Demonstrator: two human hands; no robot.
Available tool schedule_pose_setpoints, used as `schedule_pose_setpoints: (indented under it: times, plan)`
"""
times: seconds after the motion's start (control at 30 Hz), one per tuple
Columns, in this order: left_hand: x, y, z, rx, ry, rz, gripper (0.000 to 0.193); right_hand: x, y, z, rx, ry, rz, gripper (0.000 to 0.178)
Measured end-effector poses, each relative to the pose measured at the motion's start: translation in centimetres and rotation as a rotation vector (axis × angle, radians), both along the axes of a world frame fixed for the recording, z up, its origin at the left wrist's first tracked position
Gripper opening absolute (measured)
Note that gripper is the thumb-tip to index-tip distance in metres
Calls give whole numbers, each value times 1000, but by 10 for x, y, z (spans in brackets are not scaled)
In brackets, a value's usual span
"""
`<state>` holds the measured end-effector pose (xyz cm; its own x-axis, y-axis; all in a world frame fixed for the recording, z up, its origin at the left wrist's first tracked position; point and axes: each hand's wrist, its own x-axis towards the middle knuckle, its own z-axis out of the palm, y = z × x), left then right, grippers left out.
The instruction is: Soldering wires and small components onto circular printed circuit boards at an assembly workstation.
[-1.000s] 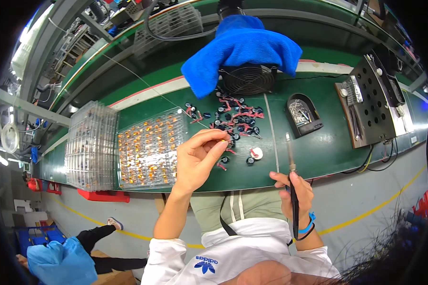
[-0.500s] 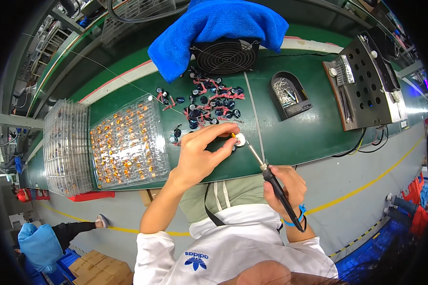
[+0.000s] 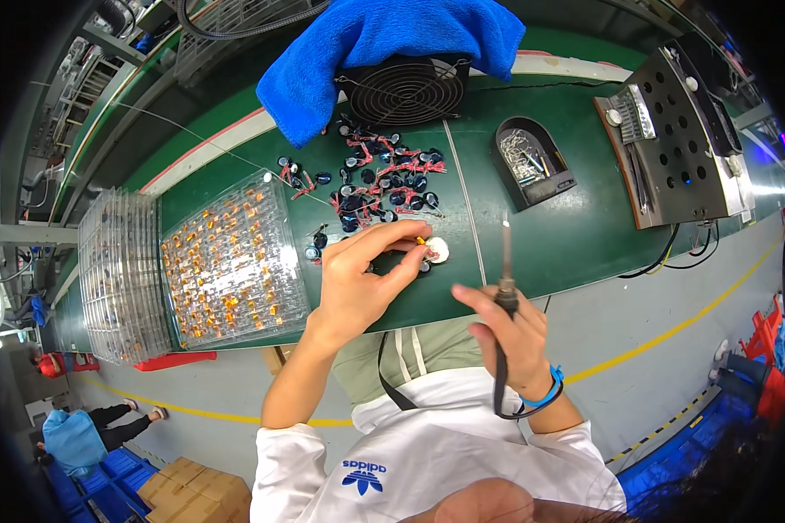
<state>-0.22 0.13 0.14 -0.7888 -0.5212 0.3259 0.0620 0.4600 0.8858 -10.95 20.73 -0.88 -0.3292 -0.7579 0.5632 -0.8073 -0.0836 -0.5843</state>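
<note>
My left hand point(image 3: 364, 277) pinches a small part with an orange-yellow piece point(image 3: 420, 241) between thumb and fingertips. Against it lies a round white disc point(image 3: 438, 251), close over the green bench top. In my right hand point(image 3: 513, 336) rests a soldering iron point(image 3: 507, 277), its metal tip pointing away from me and apart from the disc. Thumb and fingers are loosely spread about its dark handle, whose cable hangs by the wrist. Beyond my left hand lies a pile of small dark round components point(image 3: 391, 179) with red wires.
Left stands a clear tray point(image 3: 298, 288) of orange pieces beside stacked clear trays point(image 3: 118, 270). At the back is a black fan point(image 3: 407, 91) under a blue towel point(image 3: 392, 30). Right are a black bin point(image 3: 554, 187) of metal pins and a metal box point(image 3: 685, 144) with holes.
The soldering iron has swung away from the white disc to the right, its tip now pointing away from me. My right hand's fingers have loosened; my left hand keeps its pinch.
</note>
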Motion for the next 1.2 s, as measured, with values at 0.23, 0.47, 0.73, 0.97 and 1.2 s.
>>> schedule_pose_setpoints:
  times: [0.23,0.47,0.73,0.97,1.2]
  plan:
    - [-2,1,-1,6,10,8,29,1,-27,-15,-23,169,-45,61]
    - [-1,-1,2,-59,-7,-25,30,-2,-18,-18,-177,-39,27,61]
    - [-3,1,3,-70,6,-12,28,1,15,-14,-214,-120,-31,41]
    - [-3,1,3,-85,0,-24,28,2,12,-13,-190,-113,-92,42]
    - [-3,1,2,-90,3,-17,28,2,11,-9,-154,-107,-73,44]
